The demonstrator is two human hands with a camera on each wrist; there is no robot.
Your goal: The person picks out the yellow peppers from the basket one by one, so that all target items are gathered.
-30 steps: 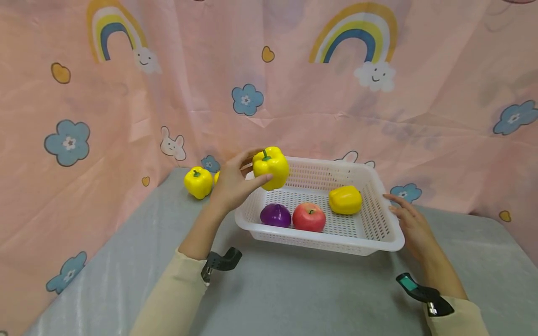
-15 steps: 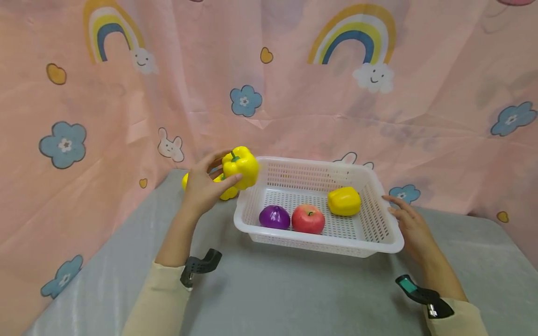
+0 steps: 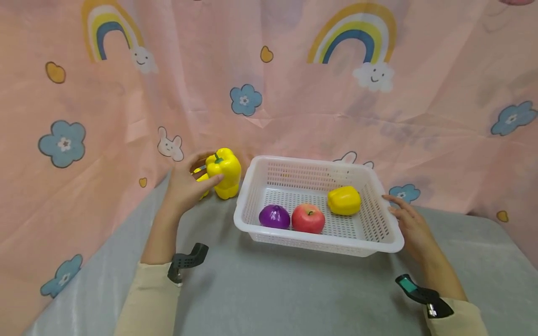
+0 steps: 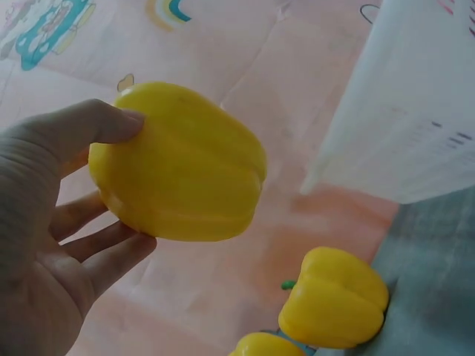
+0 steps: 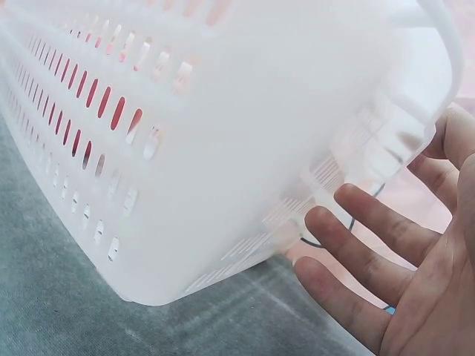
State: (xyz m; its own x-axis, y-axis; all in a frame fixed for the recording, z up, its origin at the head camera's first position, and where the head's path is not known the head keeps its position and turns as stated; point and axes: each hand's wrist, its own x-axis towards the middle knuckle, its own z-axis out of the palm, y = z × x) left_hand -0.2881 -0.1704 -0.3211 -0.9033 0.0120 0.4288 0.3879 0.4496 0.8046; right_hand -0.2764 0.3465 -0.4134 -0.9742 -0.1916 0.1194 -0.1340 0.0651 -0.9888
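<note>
A yellow bell pepper [image 3: 224, 168] with a green stem is held in my left hand [image 3: 180, 184], left of the white basket [image 3: 308, 239]. In the left wrist view the thumb lies on one side of this pepper [image 4: 185, 167] and the fingers curl under the other. Two more yellow peppers are partly hidden beyond it: one pepper [image 3: 227, 191] just below the held one, another [image 3: 202, 179] behind my fingers. On the basket's right rim rests my right hand [image 3: 414, 228]; its fingers [image 5: 371, 252] look fairly straight and spread beside the wall.
Inside the basket lie a purple onion-shaped vegetable [image 3: 275, 217], a red apple [image 3: 308, 218] and a yellow pepper [image 3: 344, 200]. A grey cloth covers the table [image 3: 273, 289]. Behind it hangs a pink printed curtain [image 3: 286, 93].
My left hand has carried the yellow bell pepper leftward from the basket's left end to beside the loose peppers. The right hand stays at the basket's right rim.
</note>
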